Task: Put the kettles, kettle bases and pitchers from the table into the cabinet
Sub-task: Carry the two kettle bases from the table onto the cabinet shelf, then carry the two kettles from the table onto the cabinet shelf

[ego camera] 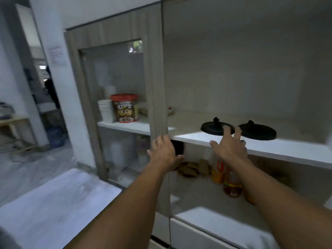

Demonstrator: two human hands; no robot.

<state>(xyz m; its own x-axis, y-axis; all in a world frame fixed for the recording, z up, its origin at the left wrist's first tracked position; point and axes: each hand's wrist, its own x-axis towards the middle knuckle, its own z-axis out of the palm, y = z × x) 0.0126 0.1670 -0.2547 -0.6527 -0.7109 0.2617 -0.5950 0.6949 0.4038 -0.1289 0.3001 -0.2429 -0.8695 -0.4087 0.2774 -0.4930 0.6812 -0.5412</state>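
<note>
Two round black kettle bases lie side by side on the white middle shelf (269, 150) of the open cabinet: one (213, 129) to the left, the other (258, 132) to the right. My right hand (229, 146) hovers in front of them at the shelf edge, fingers spread, holding nothing. My left hand (164, 152) rests flat against the edge of the cabinet door frame (157, 97), fingers apart. No kettle or pitcher is in sight.
Behind the glass door (115, 87) stand stacked white cups (106, 110) and a red-lidded cereal tub (125, 107). On the lower shelf are amber bottles (231, 186) and brown items (190, 168). White drawers (206, 236) lie below; a white counter (53, 203) is at the left.
</note>
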